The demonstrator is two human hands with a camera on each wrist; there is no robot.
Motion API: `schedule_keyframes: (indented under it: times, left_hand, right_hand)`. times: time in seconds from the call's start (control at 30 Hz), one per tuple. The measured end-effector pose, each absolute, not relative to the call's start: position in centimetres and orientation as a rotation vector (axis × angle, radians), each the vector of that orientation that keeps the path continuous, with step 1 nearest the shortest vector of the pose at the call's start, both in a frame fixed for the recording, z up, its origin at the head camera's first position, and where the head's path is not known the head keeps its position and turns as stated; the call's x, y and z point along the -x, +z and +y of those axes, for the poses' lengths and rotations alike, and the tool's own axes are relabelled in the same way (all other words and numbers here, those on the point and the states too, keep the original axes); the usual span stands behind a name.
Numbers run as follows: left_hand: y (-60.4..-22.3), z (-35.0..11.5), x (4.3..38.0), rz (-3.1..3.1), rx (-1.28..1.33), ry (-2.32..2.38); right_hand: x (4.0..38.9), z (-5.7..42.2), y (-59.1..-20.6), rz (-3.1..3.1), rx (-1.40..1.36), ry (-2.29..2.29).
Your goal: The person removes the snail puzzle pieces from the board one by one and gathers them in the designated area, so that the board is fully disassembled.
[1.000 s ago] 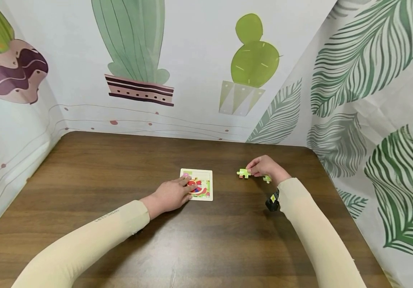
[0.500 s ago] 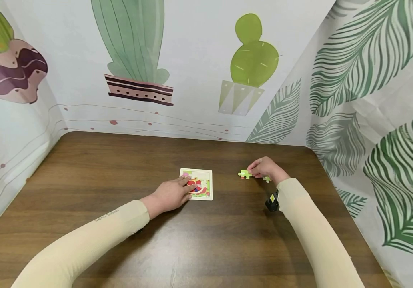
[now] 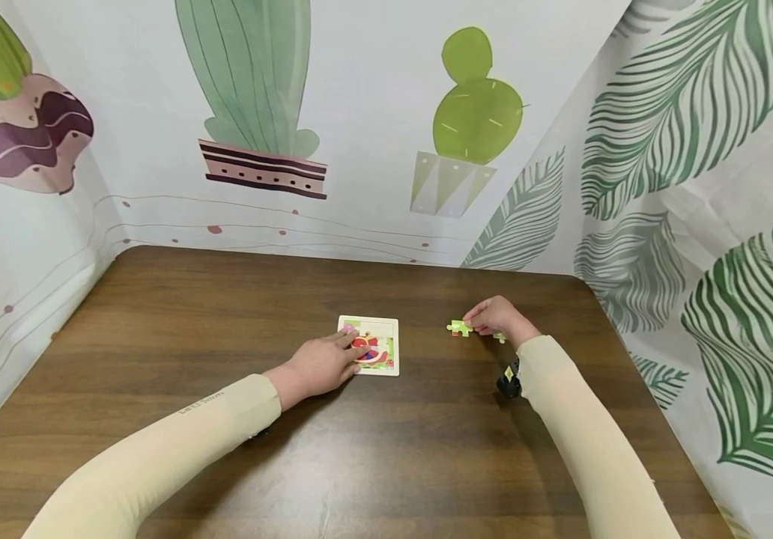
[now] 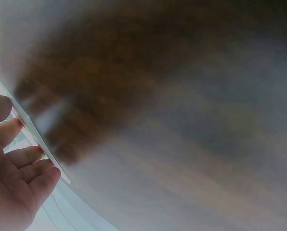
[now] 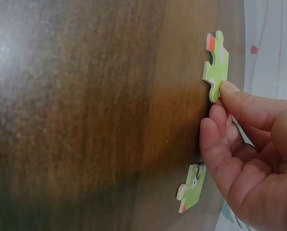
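A square, pale-framed jigsaw board point(image 3: 380, 328) with a red snail picture lies on the table. My left hand point(image 3: 319, 364) rests on its left side with fingers spread, covering part of the picture; the left wrist view catches the fingertips point(image 4: 49, 175) at the board's edge. Right of the board, my right hand point(image 3: 498, 317) pinches one end of a green puzzle piece point(image 3: 458, 327) between thumb and fingers. That piece has an orange-red corner and stays low over the tabletop. Under the right hand lies a second green piece point(image 5: 192, 187) with a printed eye, partly hidden in the head view.
The brown wooden table point(image 3: 386, 457) runs back to a white wall cloth point(image 3: 366, 135) printed with cacti and leaves. A black wrist device point(image 3: 509, 382) hangs at the right sleeve, close over the tabletop.
My right hand and the pinched puzzle piece have shifted slightly toward me, the piece also a touch rightward. The second piece is more covered by the hand. My left hand stays on the board.
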State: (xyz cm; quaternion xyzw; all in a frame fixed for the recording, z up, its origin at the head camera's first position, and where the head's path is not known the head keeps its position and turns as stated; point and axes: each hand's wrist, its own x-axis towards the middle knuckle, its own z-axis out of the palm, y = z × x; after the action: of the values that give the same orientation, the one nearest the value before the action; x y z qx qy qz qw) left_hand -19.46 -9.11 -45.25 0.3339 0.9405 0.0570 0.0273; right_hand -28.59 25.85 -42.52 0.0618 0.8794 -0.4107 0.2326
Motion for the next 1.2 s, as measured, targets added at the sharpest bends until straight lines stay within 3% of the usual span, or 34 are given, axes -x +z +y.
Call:
schedule_keyframes:
  times: [1.2]
  left_hand:
    - [-45.54, -9.13, 19.69, 2.940, -1.024, 0.190]
  right_hand:
    - [28.45, 25.67, -43.48, 2.533, -0.178, -1.113]
